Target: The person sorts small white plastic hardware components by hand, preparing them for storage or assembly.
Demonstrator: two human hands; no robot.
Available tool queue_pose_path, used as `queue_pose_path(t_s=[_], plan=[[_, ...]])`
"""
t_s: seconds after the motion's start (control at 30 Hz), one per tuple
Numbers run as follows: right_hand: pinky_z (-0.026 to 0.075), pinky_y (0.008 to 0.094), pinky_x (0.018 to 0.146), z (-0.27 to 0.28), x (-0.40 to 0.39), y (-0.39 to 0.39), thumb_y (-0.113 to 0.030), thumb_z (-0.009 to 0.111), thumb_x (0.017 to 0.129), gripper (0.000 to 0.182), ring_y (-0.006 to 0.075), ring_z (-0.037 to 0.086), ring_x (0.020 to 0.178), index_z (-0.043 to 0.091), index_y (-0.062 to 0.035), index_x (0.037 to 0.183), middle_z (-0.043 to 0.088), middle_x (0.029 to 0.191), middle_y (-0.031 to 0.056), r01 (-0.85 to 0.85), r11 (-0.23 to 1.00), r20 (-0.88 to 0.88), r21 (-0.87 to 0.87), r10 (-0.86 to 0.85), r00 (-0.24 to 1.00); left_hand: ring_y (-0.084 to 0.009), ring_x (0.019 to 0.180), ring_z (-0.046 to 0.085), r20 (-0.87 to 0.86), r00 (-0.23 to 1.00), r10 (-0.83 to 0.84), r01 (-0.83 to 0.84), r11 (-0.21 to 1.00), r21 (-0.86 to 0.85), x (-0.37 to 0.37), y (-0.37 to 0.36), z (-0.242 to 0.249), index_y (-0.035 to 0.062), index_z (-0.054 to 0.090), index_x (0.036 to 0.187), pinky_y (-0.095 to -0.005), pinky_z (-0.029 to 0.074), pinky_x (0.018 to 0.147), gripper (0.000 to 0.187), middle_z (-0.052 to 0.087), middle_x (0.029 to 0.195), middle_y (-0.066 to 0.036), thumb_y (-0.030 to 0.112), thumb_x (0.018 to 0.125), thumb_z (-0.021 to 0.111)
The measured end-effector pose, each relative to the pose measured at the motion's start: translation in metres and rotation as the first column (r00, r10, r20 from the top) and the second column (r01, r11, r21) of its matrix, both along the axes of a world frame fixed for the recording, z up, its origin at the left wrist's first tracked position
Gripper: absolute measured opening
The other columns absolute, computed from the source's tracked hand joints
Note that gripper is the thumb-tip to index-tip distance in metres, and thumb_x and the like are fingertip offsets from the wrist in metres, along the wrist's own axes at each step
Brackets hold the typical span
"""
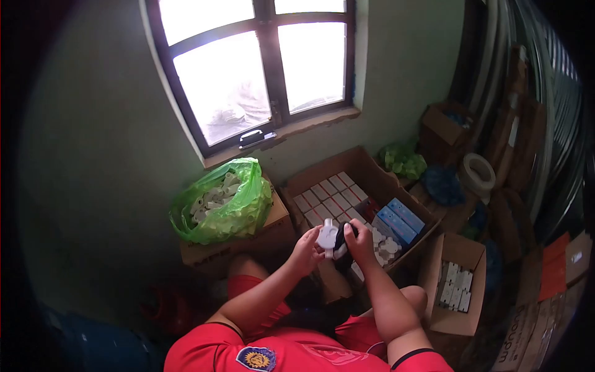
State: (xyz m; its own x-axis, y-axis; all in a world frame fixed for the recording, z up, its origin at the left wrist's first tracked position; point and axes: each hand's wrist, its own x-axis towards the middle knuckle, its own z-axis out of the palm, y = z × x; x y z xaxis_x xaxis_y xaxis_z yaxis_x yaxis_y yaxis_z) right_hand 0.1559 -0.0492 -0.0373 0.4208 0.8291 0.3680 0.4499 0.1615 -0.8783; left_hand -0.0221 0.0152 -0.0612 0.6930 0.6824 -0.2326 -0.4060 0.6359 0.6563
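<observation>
In front of me, my left hand (305,253) grips a white round plastic junction box (328,237) with short pipe stubs sticking out. Close against its right side, my right hand (359,243) is closed around a black object (341,240) whose kind I cannot make out. Both hands are above the near edge of a large open cardboard box (347,162). Rows of small white boxes (328,189), blue cartons (400,222) and several loose white round junction boxes (387,248) fill it.
A green plastic bag (245,214) of white pipe fittings (214,199) sits on a cardboard carton (238,245) at left. A smaller open box (452,319) with white-faced blocks (455,286) stands at right. Beyond lie a white ring-shaped roll (479,173) and long pipes (545,93).
</observation>
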Motion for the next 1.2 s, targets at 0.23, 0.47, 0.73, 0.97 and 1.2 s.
queue_pose_path(t_s=[0.23,0.47,0.73,0.97,1.2], plan=[[0.050,0.0415,0.071,-0.009,0.005,0.007,-0.033,0.056,0.098,0.035,0.0293,0.066,0.077,0.060,0.0005,0.088,0.064,0.077,0.0200,-0.044,0.996,-0.042,-0.072,0.041,0.998,-0.0215,0.100,0.065,-0.086,0.960,0.266,-0.259,0.962,0.082,0.018,-0.010,-0.025,0.0053,0.054,0.127,-0.0394,0.055,0.090,0.029,0.064,0.114,-0.008,0.024,0.105,0.053],[0.048,0.0308,0.090,-0.025,0.027,0.014,-0.037,0.049,0.104,0.037,0.0151,0.061,0.099,0.062,-0.0049,0.116,0.065,0.105,0.0035,-0.027,0.991,-0.665,0.129,0.107,0.739,-0.0244,0.105,0.065,-0.167,0.968,0.187,-0.156,0.970,0.184,0.001,0.010,0.016,0.0021,0.059,0.120,-0.0426,0.057,0.085,0.032,0.065,0.113,-0.011,0.022,0.098,0.049],[0.053,0.0406,0.087,0.023,-0.012,-0.013,-0.042,0.068,0.092,0.043,0.0338,0.066,0.101,0.065,-0.0058,0.115,0.064,0.108,0.0174,-0.278,0.912,0.227,0.301,0.214,0.950,-0.0170,0.078,0.071,0.008,0.967,-0.254,0.253,0.960,-0.120,0.002,0.021,0.013,0.0045,0.057,0.121,-0.0306,0.061,0.065,0.034,0.069,0.095,-0.006,0.033,0.107,0.046],[0.053,0.0436,0.073,0.025,-0.014,-0.017,-0.029,0.071,0.091,0.028,0.0380,0.066,0.081,0.062,-0.0025,0.092,0.064,0.087,0.0161,-0.063,0.974,0.219,0.219,0.014,0.976,-0.0120,0.065,0.066,-0.336,0.932,-0.133,0.206,0.960,0.190,0.005,0.011,0.037,0.0020,0.064,0.108,-0.0280,0.056,0.054,0.037,0.067,0.083,-0.004,0.039,0.104,0.057],[0.049,0.0455,0.067,0.015,-0.017,-0.002,-0.027,0.068,0.091,0.030,0.0414,0.063,0.074,0.060,0.0013,0.082,0.062,0.077,0.0214,0.146,0.974,0.027,0.175,-0.153,0.988,-0.0053,0.060,0.058,-0.439,0.881,0.176,0.163,0.758,0.631,0.013,0.008,0.052,0.0016,0.069,0.097,-0.0221,0.046,0.051,0.030,0.066,0.075,0.000,0.028,0.104,0.057]])
